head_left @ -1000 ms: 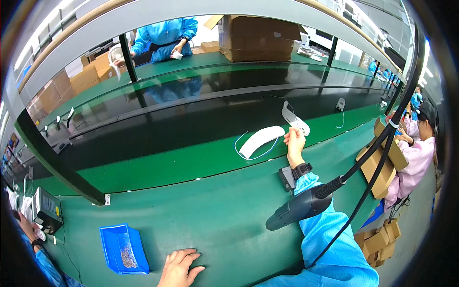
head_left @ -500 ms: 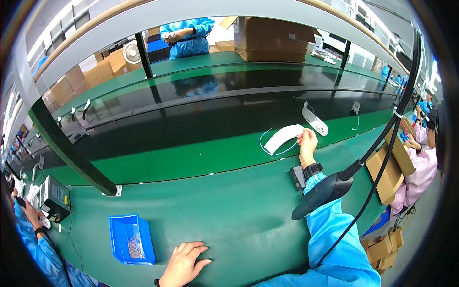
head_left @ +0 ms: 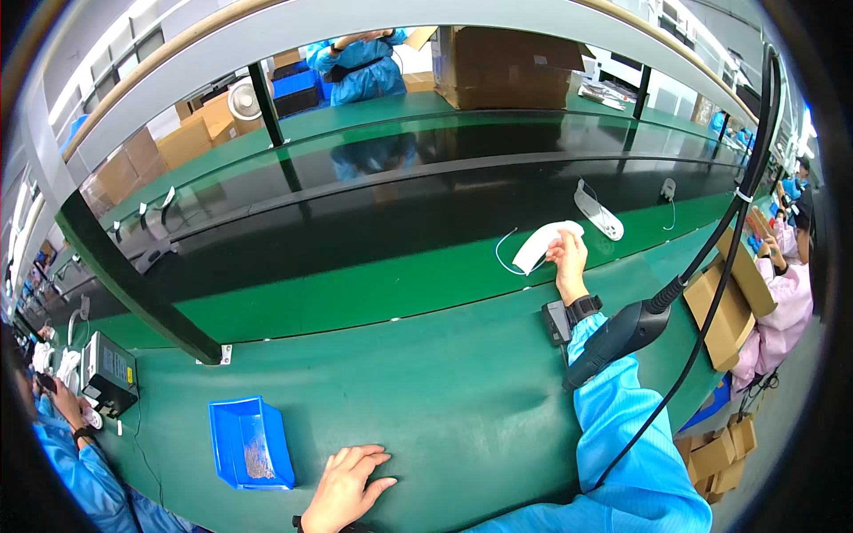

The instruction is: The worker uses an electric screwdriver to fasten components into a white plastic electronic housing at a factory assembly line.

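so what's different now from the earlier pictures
The right hand shifted left, away from the long white piece, its fingers now over the curved white panel's right end; whether they grip is unclear. The left hand stayed on the green table beside the blue plastic bin.

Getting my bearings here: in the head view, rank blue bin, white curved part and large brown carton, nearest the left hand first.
1. Blue bin, left of left hand.
2. White curved part, ahead, rightward.
3. Large brown carton, far back.
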Demonstrator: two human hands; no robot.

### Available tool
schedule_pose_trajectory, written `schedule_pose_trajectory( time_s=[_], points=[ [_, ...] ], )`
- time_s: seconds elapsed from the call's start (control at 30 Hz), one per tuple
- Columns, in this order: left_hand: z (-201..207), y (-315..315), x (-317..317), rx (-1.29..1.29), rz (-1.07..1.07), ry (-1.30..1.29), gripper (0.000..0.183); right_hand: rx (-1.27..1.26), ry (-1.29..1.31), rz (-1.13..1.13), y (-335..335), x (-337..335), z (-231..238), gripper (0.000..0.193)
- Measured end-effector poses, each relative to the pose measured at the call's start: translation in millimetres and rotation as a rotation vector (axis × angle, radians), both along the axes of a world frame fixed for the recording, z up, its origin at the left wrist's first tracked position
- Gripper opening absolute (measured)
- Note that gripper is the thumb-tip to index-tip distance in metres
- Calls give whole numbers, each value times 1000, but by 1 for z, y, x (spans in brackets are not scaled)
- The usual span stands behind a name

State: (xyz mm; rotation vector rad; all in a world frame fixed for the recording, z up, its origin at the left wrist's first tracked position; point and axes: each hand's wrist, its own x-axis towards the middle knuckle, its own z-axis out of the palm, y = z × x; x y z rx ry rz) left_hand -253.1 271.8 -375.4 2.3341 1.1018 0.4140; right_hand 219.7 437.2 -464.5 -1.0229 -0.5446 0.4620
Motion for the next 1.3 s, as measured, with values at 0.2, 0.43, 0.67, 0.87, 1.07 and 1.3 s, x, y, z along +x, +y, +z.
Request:
schedule_pose_trajectory(
  time_s=[0.2, 0.43, 0.67, 0.87, 1.07, 1.3],
  points=[
    [-1, 2, 0, 16, -18, -5, 31, -25, -214, -190, 4, 18, -8, 15],
    [-6, 2, -3, 24, -21, -12, 32, -634, -669, -400, -10, 82, -33, 15],
    [-4, 3, -4, 13, -13, 1, 31, -402, -32, 453, -47, 71, 13, 13],
    [-2, 1, 1, 5, -10, 13, 32, -14, 302, 471, -52, 83, 3, 26],
    [-2, 0, 2, 11, -21, 14, 32, -147, -167, -339, -46, 96, -15, 18],
    [-3, -1, -2, 2, -14, 27, 33, -826, -616, -723, -52, 95, -15, 23]
  ],
)
